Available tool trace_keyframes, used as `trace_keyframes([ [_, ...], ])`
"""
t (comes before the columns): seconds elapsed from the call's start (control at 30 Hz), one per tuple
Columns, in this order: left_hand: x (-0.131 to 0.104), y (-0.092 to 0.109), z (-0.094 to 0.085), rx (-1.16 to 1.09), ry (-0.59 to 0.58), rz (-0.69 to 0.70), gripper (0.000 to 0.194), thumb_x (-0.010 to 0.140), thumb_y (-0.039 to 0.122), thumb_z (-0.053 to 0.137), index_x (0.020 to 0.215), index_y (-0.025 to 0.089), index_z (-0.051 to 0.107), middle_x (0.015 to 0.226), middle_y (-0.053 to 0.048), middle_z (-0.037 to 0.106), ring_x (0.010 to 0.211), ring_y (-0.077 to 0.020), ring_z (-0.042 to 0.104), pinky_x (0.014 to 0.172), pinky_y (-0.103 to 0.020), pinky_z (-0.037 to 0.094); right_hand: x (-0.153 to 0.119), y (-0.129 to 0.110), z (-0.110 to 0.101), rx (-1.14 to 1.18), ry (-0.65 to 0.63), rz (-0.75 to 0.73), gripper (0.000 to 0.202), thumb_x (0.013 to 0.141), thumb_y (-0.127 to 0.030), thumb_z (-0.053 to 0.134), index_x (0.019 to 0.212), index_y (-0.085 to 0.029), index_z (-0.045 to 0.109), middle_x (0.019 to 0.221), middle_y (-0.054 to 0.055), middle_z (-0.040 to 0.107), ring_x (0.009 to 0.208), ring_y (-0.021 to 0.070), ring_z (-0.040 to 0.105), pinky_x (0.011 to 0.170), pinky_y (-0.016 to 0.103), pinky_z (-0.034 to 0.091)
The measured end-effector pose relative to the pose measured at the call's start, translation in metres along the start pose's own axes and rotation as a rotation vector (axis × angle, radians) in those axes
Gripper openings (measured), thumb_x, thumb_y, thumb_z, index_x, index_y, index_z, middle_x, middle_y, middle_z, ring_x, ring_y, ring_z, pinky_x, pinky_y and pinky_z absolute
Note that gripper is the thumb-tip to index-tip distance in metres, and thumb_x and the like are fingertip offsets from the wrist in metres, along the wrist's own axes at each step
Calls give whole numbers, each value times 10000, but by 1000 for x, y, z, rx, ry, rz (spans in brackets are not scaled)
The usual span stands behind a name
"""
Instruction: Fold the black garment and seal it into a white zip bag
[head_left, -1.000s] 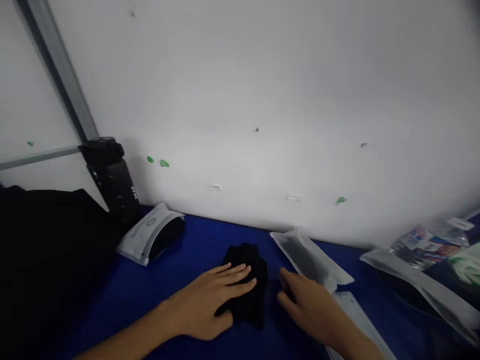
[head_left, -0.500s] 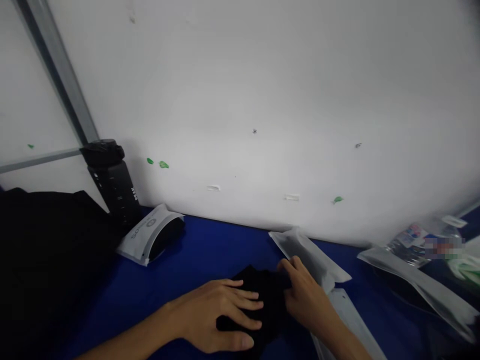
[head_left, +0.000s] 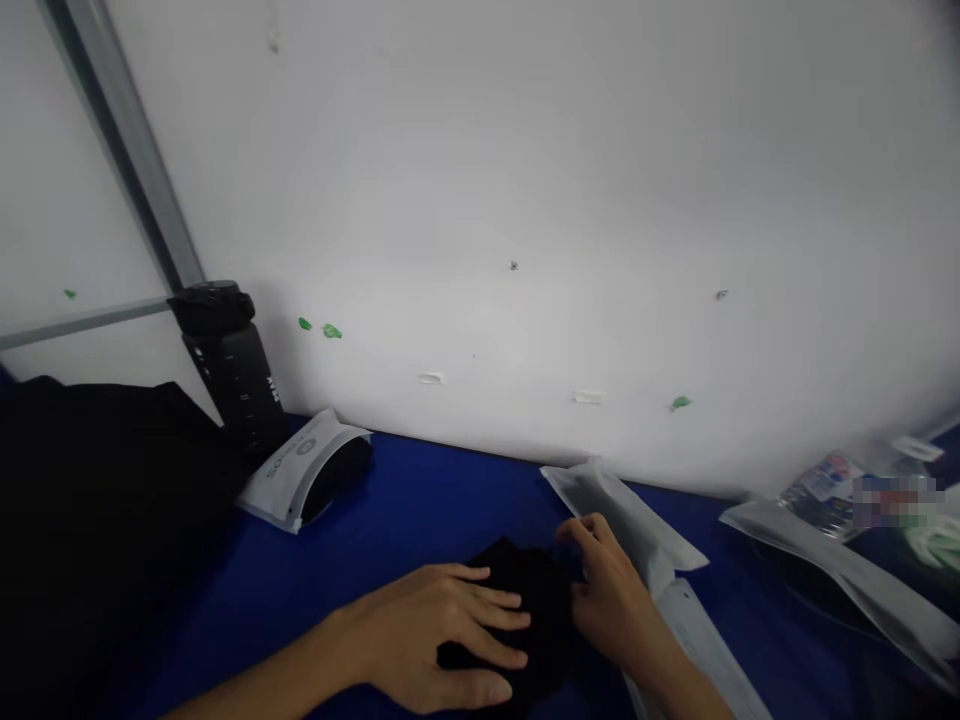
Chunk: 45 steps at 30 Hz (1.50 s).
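Fabric point(head_left: 551, 610), black and bunched on the blue table point(head_left: 427, 490), looks only partly arranged, the left hand point(head_left: 439, 630) spread-fingered over it, the right hand point(head_left: 619, 595) curled at its edge, grip unclear.

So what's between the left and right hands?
Black cloth, partly under the left hand and reaching to the right hand. That shows in the head view.

To your left, a black bottle point(head_left: 238, 375) with a lid stands on the blue desk point(head_left: 427, 480) near the white wall point(head_left: 450, 170). You face green scraps point(head_left: 331, 331) and pale strips point(head_left: 587, 398) on that wall; clear plastic packaging point(head_left: 825, 490), partly blurred, lies far right.
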<state>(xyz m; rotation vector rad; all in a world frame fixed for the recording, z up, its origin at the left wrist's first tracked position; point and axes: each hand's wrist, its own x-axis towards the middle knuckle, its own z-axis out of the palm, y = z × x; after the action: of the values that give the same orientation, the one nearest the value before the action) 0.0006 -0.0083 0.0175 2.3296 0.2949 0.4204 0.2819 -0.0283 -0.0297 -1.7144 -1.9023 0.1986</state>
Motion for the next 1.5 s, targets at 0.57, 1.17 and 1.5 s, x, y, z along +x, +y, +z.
trace_keyframes([
  [0.57,1,0,0,38,21,19,391,1013,296,669,1399,334,715,1487,-37,651,1451,-264,583,1292,-514,378,3,14,4,-48,-27,-12,404,827,-11,436,1137,-240,556,1060,47,566,748,172,639,689,320,528],
  [1.17,-2,-7,18,26,75,81,368,1017,311,633,1370,287,733,1402,-46,728,1387,-253,647,1264,-435,408,-11,-39,-22,138,593,-656,475,883,30,725,1244,-279,711,1115,46,802,954,223,804,832,318,690],
  [1.5,2,-8,11,218,335,-42,132,1019,237,599,1049,214,726,953,-43,813,882,-202,761,876,-362,509,-20,-54,1,397,-62,-585,592,976,-34,551,1495,-318,528,1294,73,749,1166,190,758,1011,293,644],
])
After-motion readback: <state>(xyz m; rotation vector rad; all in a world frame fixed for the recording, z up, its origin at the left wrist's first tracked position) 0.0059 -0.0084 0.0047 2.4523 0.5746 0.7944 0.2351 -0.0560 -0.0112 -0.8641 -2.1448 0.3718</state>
